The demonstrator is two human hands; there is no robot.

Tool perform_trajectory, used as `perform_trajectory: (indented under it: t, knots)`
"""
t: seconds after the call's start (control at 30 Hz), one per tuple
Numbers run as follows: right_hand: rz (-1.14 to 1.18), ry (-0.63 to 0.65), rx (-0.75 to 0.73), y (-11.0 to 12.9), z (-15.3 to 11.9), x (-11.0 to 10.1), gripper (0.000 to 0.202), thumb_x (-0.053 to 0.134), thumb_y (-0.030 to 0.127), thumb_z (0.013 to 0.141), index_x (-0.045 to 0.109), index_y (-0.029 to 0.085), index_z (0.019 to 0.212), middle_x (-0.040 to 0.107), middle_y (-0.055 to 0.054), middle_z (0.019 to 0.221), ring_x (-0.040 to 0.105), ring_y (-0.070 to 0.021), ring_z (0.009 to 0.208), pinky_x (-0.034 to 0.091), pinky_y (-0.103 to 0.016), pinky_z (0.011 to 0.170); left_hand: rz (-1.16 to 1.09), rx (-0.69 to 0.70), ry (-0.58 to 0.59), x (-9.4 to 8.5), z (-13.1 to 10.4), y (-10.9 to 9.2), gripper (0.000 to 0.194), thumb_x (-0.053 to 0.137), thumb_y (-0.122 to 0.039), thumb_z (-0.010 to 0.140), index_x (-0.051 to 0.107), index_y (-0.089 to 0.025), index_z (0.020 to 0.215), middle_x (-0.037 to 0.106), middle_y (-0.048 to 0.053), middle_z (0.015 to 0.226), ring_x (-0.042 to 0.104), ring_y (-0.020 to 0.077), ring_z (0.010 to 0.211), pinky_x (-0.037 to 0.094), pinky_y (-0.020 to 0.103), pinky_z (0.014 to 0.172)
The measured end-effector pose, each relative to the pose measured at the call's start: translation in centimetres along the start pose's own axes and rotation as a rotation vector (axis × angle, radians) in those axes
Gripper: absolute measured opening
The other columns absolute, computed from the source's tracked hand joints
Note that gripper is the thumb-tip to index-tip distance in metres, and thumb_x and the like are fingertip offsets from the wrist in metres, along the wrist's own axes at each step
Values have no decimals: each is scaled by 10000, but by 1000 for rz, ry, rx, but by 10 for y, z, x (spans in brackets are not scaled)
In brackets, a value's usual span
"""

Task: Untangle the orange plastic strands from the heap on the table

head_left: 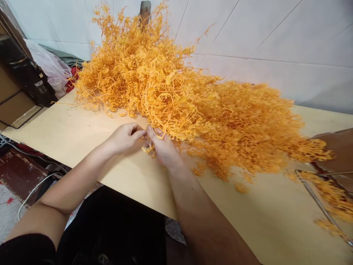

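A large heap of orange, thin-branched plastic-looking sprigs [165,81] lies across the table, leaning toward the wall. At its front edge my right hand [164,147] is closed on a small orange sprig [149,148], part of which hangs below the fingers. My left hand [128,137] meets it from the left, thumb and forefinger pinched together close to the right fingertips. Whatever lies between the left fingers is too small to make out. Both hands are just above the tabletop, and the right fingertips are partly hidden by the orange strands.
The pale table [132,176] runs along a white panelled wall [248,36]. On the right are a metal rod [320,202], more orange sprigs [333,197] and a brown cardboard box [339,151]. At left stand a black box marked VACUUM [38,86] and a clear plastic bag [49,60].
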State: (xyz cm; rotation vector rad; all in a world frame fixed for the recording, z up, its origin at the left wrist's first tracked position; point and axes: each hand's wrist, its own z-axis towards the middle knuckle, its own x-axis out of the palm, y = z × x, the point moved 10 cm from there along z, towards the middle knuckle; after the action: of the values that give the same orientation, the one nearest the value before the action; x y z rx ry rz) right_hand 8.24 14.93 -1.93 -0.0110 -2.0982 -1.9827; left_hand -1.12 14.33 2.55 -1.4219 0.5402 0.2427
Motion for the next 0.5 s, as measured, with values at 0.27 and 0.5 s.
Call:
perform_trajectory:
  t: [0.27,0.5]
  knots:
    - [38,-10,61,-5,1,2,352,664,456,569,432,198,631,422,56,580,380,-59,523,313,-212,485,172,99,220,24,-10,-6,207,425,-276,832,511,-169,678,532,-20,640,459,85,599,357,184,592]
    - [-75,-42,24,-8,7,3,221,535,353,678,384,204,616,421,36,597,394,-75,535,324,-219,484,288,100,199,24,-11,-7,227,379,-259,857,516,-173,697,576,2,688,504,99,643,387,198,642]
